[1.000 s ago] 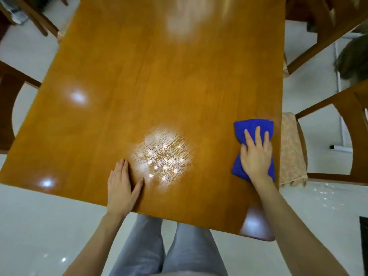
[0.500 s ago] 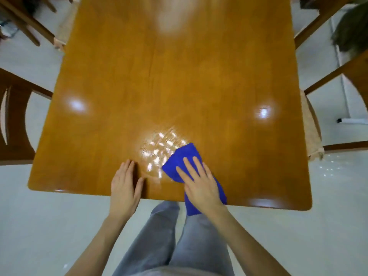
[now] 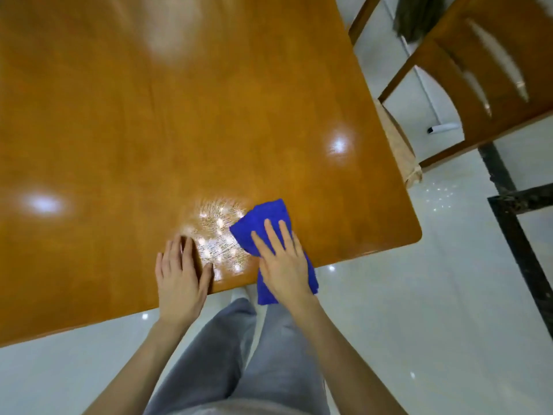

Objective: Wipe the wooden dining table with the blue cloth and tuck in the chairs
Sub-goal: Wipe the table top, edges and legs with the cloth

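The blue cloth (image 3: 264, 218) lies on the wooden counter (image 3: 179, 130) at its near edge, not far from the near right corner. The right hand (image 3: 284, 265) lies flat on top of it, fingers straight and slightly spread, pressing it down rather than gripping it. The far part of the cloth shows beyond the fingertips (image 3: 267, 224), and its near end hangs over the counter's edge beside the wrist. The left hand (image 3: 179, 280) rests palm down on the bare wood just to the left, fingers straight and together, thumb angled out toward the cloth; it holds nothing and does not touch the cloth. Between the two hands sits a bright, speckled patch of reflected light (image 3: 218, 232), with the cloth's left corner touching its right side. Past the right edge of the counter stands a wooden chair (image 3: 478, 85), its cushioned seat (image 3: 399, 145) partly under the top. Grey trousers (image 3: 239, 369) show below, over a pale glossy floor (image 3: 419, 324).
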